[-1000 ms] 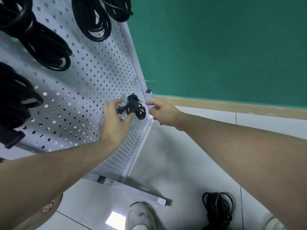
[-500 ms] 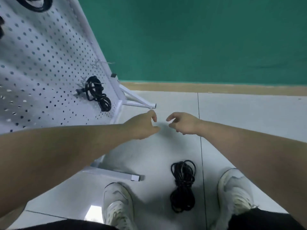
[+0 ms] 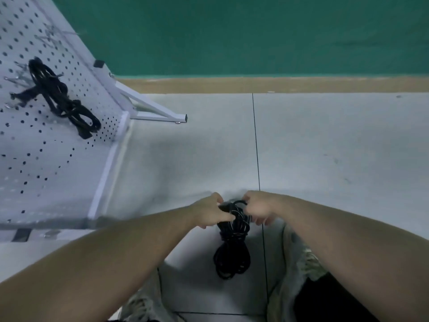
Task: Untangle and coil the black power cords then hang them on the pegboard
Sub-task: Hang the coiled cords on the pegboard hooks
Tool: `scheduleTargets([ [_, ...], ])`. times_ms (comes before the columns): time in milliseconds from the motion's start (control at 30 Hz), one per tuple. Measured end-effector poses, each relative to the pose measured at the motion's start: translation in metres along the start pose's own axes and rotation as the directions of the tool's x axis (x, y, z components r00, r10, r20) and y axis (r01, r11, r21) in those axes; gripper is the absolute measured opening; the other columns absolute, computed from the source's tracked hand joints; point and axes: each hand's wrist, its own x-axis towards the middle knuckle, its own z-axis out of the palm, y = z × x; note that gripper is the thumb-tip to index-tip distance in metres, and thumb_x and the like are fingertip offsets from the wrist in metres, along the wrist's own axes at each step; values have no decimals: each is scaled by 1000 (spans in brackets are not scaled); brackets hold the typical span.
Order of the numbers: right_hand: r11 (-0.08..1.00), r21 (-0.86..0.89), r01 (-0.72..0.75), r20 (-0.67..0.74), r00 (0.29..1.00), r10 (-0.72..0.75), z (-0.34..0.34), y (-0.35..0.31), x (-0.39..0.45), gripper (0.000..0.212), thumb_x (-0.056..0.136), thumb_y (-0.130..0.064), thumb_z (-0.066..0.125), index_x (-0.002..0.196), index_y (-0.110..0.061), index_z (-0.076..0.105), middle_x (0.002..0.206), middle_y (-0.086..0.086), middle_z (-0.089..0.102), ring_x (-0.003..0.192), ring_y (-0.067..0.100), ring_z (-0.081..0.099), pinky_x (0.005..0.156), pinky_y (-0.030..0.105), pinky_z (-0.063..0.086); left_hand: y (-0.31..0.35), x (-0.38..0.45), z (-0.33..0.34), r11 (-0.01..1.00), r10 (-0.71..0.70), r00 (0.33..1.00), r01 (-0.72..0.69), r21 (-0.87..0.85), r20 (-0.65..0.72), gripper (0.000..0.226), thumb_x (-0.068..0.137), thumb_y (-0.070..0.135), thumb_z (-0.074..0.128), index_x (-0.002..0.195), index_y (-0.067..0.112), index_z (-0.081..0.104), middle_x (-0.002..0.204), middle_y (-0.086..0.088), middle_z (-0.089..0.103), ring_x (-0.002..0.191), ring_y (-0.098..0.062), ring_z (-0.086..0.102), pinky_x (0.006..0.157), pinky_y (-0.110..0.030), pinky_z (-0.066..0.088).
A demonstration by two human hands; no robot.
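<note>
With the tangled cord bundle [image 3: 232,240] on the floor [image 3: 325,147] held at its top by the left hand [image 3: 209,212] and right hand [image 3: 257,209], each grip closed on loops, one plug end should be found first.

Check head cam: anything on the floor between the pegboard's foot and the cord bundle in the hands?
Nothing: bare grey floor tile between the pegboard foot and the cord bundle, per head view.

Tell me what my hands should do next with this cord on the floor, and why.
Probably lift the cord clear of the floor. Both the left hand and right hand already grip its top end, and it hangs in a bundled knot that needs loosening before coiling.
</note>
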Motion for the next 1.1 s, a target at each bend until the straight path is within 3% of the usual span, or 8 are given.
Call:
scheduleTargets([
  [100,985,171,-16,24,1000,12,1,3,9,46,98,-11,53,142,-19,42,100,10,63,82,21,67,83,39,59,-2,8,7,970,-42,999,33,-242,-31,69,90,28,77,145,23,35,128,-10,57,101,-25,68,75,-32,60],
  [200,957,292,6,17,1000,-12,-5,4,9,46,97,-12,58,139,-21,43,113,12,65,89,20,66,89,38,56,-2,12,6,939,-76,993,42,-342,-87,37,87,14,73,121,17,58,104,-6,66,87,-22,72,75,-34,64],
  [300,886,447,123,-131,989,-71,-15,-7,5,38,95,-15,63,130,-23,49,108,5,65,86,16,65,79,29,54,0,7,-7,888,-81,979,-14,-459,-187,18,87,12,67,104,13,73,77,-2,70,68,-15,70,69,-30,64],
  [400,780,551,297,-319,939,-132,-27,-30,-2,29,93,-18,67,121,-21,61,99,2,67,86,15,63,76,26,50,8,-6,-34,801,-92,938,-129,-584,-334,15,91,12,67,106,12,72,83,-4,70,69,-14,69,59,-25,60],
  [567,713,489,502,-501,831,-241,-51,-67,-33,29,95,-26,67,123,-22,61,98,-6,67,79,-2,60,55,2,40,26,-39,-86,762,36,864,-350,-546,-503,12,91,12,62,100,14,69,90,-5,69,81,-18,67,75,-34,63],
  [800,693,450,563,-461,811,-359,-90,-111,-79,28,99,-46,59,121,-29,63,103,-9,69,81,3,60,64,20,38,47,-99,-152,599,107,812,-514,-614,-574,32,95,9,65,124,14,51,101,-9,70,89,-20,68,82,-36,61],
  [933,681,407,609,-470,779,-416,-99,-131,-83,29,101,-42,57,125,-28,56,106,0,73,92,15,71,72,30,55,53,-119,-170,545,191,793,-575,-610,-578,30,96,12,68,120,16,51,100,-12,72,88,-23,70,85,-38,62],
  [1100,518,487,703,-546,708,-448,-103,-151,-78,27,101,-39,58,125,-27,56,108,2,74,95,18,73,61,23,51,53,-125,-181,555,235,695,-670,-493,-680,42,93,26,75,130,17,57,118,-6,73,99,-19,75,83,-32,61],
])
